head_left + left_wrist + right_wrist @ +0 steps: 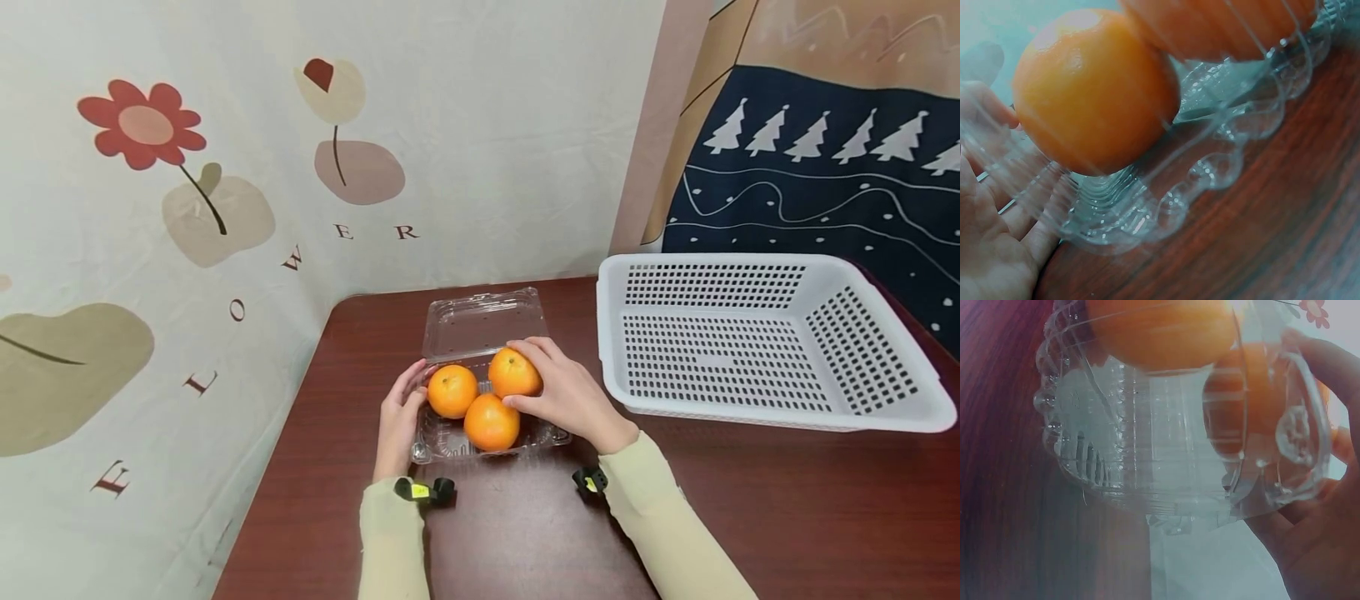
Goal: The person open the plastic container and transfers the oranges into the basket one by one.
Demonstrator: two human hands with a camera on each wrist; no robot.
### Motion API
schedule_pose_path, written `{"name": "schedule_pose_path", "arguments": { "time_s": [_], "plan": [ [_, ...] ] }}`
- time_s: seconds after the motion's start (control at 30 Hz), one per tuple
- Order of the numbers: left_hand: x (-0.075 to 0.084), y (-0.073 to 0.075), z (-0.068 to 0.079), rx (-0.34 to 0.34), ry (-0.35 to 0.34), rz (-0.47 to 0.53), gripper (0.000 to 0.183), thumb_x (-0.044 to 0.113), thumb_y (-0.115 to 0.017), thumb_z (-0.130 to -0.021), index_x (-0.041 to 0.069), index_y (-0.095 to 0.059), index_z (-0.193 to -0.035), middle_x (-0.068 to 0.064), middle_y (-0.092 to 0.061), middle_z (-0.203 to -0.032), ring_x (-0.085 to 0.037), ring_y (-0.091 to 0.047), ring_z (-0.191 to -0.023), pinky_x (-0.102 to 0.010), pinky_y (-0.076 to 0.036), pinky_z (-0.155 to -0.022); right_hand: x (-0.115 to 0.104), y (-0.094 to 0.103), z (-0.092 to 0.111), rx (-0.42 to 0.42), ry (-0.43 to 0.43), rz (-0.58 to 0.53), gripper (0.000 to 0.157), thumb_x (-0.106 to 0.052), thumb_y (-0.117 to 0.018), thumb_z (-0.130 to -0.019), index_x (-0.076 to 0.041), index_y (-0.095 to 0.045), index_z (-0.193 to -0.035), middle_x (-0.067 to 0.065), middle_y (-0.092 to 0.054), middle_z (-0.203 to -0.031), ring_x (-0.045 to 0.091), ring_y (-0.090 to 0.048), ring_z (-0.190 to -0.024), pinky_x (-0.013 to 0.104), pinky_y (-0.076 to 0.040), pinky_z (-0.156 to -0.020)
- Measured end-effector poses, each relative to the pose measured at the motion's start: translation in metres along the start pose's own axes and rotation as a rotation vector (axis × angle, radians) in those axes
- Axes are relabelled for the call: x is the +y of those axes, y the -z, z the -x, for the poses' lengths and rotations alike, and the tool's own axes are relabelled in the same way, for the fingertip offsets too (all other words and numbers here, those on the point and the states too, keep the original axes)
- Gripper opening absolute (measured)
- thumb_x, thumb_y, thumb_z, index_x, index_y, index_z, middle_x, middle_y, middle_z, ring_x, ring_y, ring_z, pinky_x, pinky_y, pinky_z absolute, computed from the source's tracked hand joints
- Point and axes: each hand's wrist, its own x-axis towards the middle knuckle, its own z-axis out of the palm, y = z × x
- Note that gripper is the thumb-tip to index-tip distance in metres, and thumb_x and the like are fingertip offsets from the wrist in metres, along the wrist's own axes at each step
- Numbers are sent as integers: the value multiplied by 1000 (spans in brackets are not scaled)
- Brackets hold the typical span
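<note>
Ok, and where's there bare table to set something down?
Bare table lies nearer you than the white basket, right of the right sleeve; a smaller patch lies between the sleeves. Crowded: the clear container, holding three oranges, with left hand and right hand at it.

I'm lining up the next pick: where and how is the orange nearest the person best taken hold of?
Probably around the upper sides of the nearest orange, coming from above and front right: it is round, its top uncovered, and the clear tray has bare floor to its right, while the left orange and rear orange crowd its far side.
</note>
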Motion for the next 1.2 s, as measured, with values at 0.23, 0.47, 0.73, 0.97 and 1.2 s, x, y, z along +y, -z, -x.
{"name": "schedule_pose_path", "arguments": {
  "time_s": [0.23, 0.47, 0.73, 0.97, 1.2],
  "plan": [
    [0, 1, 0, 6, -3, -2, 36, 12, -45, -91, 27, -52, -124, 6, -56, -120, -7, -48, -112, -26, -35, -97, -2, 3, 1, -27, 50, -16, 68, -54, -64, -72, -32, -41, -131, -7, -42, -124, 12, -54, -89, 34, -48, -74],
    [0, 0, 0, 12, -3, -9, 36, 13, -45, -92, 27, -52, -124, 6, -55, -119, -7, -48, -111, -27, -35, -97, -4, 6, 1, -20, 98, 11, 63, -55, -58, -76, -34, -39, -132, -7, -40, -127, 9, -54, -83, 29, -48, -69],
    [2, 1, 0, 6, 3, -8, 35, 13, -45, -92, 27, -52, -123, 6, -55, -120, -7, -48, -112, -28, -35, -97, -6, 9, 1, -42, 113, 6, 61, -54, -57, -78, -34, -38, -133, -4, -37, -130, 11, -54, -83, 31, -48, -69],
    [16, -2, 5, -14, 17, 31, 37, 6, -43, -91, 16, -50, -127, -1, -55, -121, -10, -49, -112, -26, -36, -96, -9, 13, 1, -45, 120, -9, 61, -51, -59, -77, -33, -39, -132, -5, -38, -129, 10, -54, -82, 30, -48, -68],
    [24, -4, 8, -16, 23, 13, 38, 6, -43, -91, 13, -48, -128, -3, -54, -122, -11, -48, -113, -27, -35, -97, -11, 16, 2, -52, 105, -37, 62, -51, -59, -77, -34, -38, -133, -6, -37, -130, 10, -54, -83, 29, -49, -69]
  ]
}}
